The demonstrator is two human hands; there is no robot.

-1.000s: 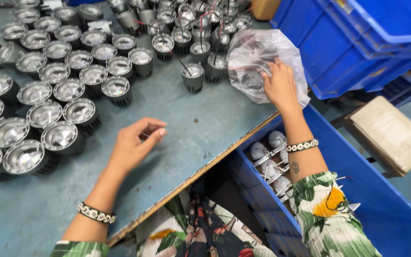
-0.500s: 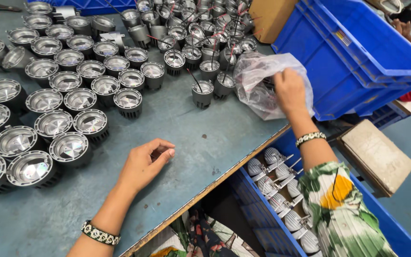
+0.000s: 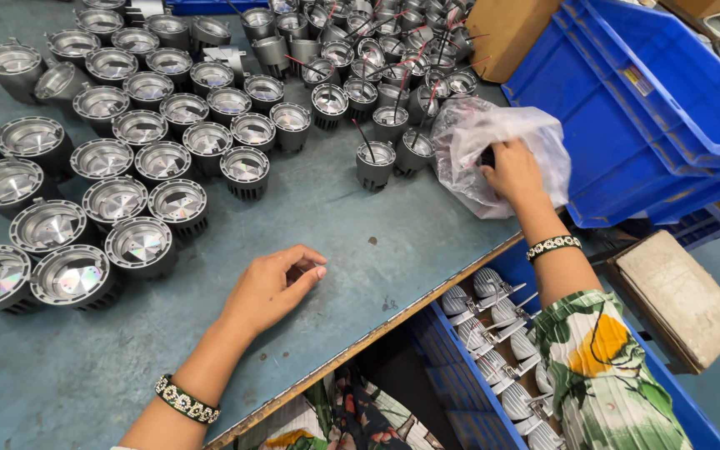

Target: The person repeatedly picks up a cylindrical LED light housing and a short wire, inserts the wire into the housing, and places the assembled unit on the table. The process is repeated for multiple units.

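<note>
Fingers of our right hand (image 3: 512, 171) dig into the clear plastic bag (image 3: 506, 154) right of centre, pinching something small and dark; our left hand (image 3: 272, 287), loosely curled and empty, rests on the table (image 3: 360, 242) for balance.

A crumpled clear plastic bag (image 3: 493, 150) lies on the tabletop (image 3: 360, 250) near its right edge, against the stacked blue bins (image 3: 627, 125). The right hand (image 3: 512, 171) reaches into its open mouth, fingers around a small dark part. The bag's film is wrinkled and cloudy, its contents hard to make out.
</note>
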